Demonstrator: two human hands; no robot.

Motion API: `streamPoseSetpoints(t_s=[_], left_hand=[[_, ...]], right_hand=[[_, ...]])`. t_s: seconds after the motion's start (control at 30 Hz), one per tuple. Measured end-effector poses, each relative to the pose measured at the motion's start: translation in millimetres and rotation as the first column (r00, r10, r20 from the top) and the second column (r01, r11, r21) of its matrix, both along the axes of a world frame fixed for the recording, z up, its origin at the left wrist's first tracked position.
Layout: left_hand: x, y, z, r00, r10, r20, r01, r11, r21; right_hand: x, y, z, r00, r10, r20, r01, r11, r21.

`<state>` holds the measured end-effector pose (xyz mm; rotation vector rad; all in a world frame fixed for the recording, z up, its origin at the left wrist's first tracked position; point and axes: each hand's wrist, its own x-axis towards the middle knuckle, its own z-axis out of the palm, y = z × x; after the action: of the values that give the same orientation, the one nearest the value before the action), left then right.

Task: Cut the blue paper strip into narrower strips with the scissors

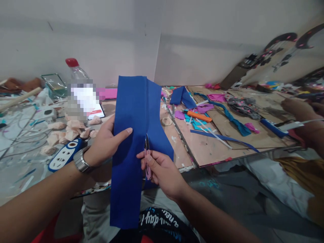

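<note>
Blue fabric [128,158] held up at the desk [178,141]

The left hand [107,143] clasps its left side, thumb across the front. The right hand [165,173] grips pink-handled scissors [147,160], blades against the fabric. An orange cutter [197,116] lies among scraps to the right.

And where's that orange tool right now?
In the head view, the orange tool lies on the table, right of the held blue cloth, among teal scraps by a folded blue piece.

Phone [94,107] and bottle [79,72] partly pixelated. Left hand [105,140] partly behind blue cloth [129,148]. Co-worker's hand [291,106] blurred, arm [312,135] cut by right edge. Shirt [162,229] cut by bottom edge.
</note>
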<state>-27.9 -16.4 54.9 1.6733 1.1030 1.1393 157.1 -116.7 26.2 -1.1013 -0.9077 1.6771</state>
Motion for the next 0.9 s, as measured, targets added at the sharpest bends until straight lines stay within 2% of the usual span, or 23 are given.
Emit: streamPoseSetpoints(t_s=[0.27, 0.47, 0.57, 0.9], left_hand=[[0.8, -1.2, 0.3, 0.999, 0.017, 0.028, -0.017, 1.000, -0.024], [0.9, -2.8, 1.7, 0.999, 0.007, 0.046, -0.004, 0.999, -0.054], [1.6, -2.9, 2.1, 0.999, -0.002, 0.040, 0.004, 0.999, -0.055], [1.2, -3.0, -0.5, 0.996, 0.017, 0.084, -0.010, 0.997, -0.079]], right_hand=[[-0.9, -2.6, -1.2, 0.999, -0.027, -0.022, 0.027, 1.000, 0.002], [-7.1, -5.3, -1.7, 0.986, -0.091, -0.138, 0.078, 0.992, -0.096], [-8.8, -5.2, -0.1, 0.978, -0.091, -0.186, 0.064, 0.987, -0.147], [-7.9, -4.5, 4.5, 0.971, -0.105, -0.215, 0.069, 0.983, -0.170]])
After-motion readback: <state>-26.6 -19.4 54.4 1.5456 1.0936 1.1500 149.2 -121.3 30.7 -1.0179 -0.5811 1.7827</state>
